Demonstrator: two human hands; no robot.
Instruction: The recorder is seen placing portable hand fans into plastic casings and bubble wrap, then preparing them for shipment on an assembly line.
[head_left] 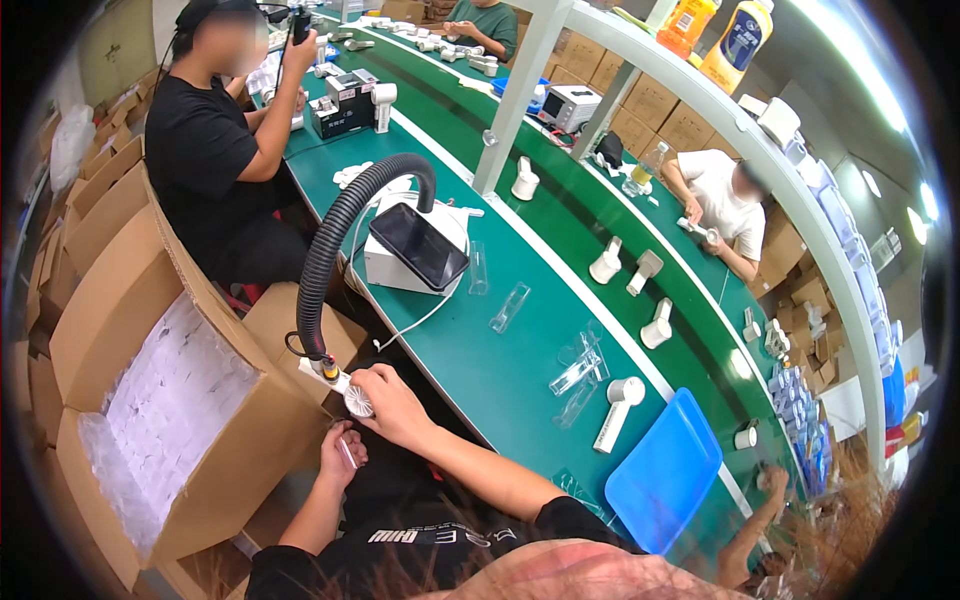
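Next to the bench's near edge, my right hand (pixel 397 407) is closed around a white handheld fan (pixel 358 401), its round ribbed head showing beside my fingers. The end of a black corrugated hose (pixel 312 290), with a yellow band at its tip, meets the white part by the fan head. Just below, my left hand (pixel 340 458) has its fingers curled on a slim white piece (pixel 347 452). Whether that piece belongs to the same fan, I cannot tell. The palm side of my right hand is hidden.
An open carton (pixel 200 400) lined with white wrap stands at left. On the green bench lie a phone (pixel 418 247) on a white box, clear plastic pieces (pixel 578 365), another fan (pixel 620 412) and a blue tray (pixel 665 470). Fans ride the belt; co-workers sit around it.
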